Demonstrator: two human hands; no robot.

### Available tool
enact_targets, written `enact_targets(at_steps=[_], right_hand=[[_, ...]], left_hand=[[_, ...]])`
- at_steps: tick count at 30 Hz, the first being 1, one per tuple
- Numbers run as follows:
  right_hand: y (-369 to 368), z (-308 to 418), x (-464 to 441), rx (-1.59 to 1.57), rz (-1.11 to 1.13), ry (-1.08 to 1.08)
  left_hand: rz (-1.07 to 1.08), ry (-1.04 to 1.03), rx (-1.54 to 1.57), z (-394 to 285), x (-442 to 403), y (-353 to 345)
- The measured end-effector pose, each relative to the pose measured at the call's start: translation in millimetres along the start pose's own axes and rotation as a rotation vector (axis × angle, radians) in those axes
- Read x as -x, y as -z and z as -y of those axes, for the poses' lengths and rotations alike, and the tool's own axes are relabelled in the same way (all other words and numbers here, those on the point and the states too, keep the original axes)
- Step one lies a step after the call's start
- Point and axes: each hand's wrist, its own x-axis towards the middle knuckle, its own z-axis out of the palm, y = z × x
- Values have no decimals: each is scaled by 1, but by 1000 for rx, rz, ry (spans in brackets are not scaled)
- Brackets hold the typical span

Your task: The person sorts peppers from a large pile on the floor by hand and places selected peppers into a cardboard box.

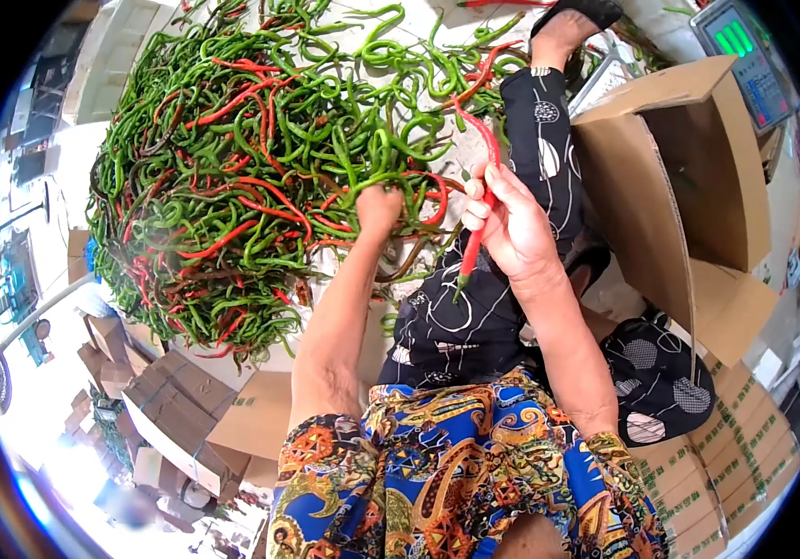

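My right hand (510,219) is closed around a long red chili pepper (490,144). The pepper stands nearly upright, its thin tip at the top and its green stem below my fingers. On the left, my left hand (379,209) reaches into the right side of a big heap of chili peppers (232,186). Green peppers lie over its fingers, so I cannot see whether it grips one. Most of the heap is green and curly, with red and dark brownish peppers mixed in.
An open cardboard box (633,196) stands close on the right, beside my patterned trouser leg (540,140). Behind it is a digital scale (745,61) with a green display. Loose green peppers (386,42) lie at the top. Flattened cartons (735,456) are at lower right, more boxes (181,410) at lower left.
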Motion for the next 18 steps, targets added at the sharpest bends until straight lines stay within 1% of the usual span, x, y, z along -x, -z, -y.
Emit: enact_targets(at_steps=[1, 2, 4, 5, 6, 8, 9, 10, 11, 12, 13, 14, 16, 17, 18], right_hand=[[0, 1, 1, 3, -6, -1], [-1, 1, 2, 4, -10, -6], [5, -3, -3, 23, -2, 11], [8, -6, -7, 19, -15, 11], [8, -9, -7, 7, -15, -4], [7, -9, -11, -1, -15, -19], [6, -6, -8, 14, -36, -14], [4, -3, -3, 19, -36, -4], [2, -1, -1, 22, -27, 4], [3, 0, 0, 21, -19, 9], [9, -1, 0, 0, 24, 9], [9, -3, -1, 10, 2, -1], [4, -7, -5, 38, -29, -25], [4, -10, -7, 68, -57, -39], [3, -13, -8, 74, -67, -61]], left_hand=[[28, 81, 19, 2, 1, 7], [66, 163, 257, 39, -13, -18], [-79, 147, 292, 27, -5, -33], [-188, 26, 26, 3, 11, -29], [-248, 54, -56, -13, 21, -35], [-301, 46, -1, -2, 13, -58], [-155, 165, 263, -11, 16, -42], [-85, 170, 563, -9, 12, -33], [-16, 253, 880, -3, 13, -20], [55, 340, 1191, -20, 28, 19], [72, 299, 1280, -31, 40, 52], [83, 259, 1370, -39, 53, 81], [220, 187, 1468, -45, 75, 119], [292, 178, 1411, -41, 81, 128], [292, 154, 1366, -41, 89, 129]])
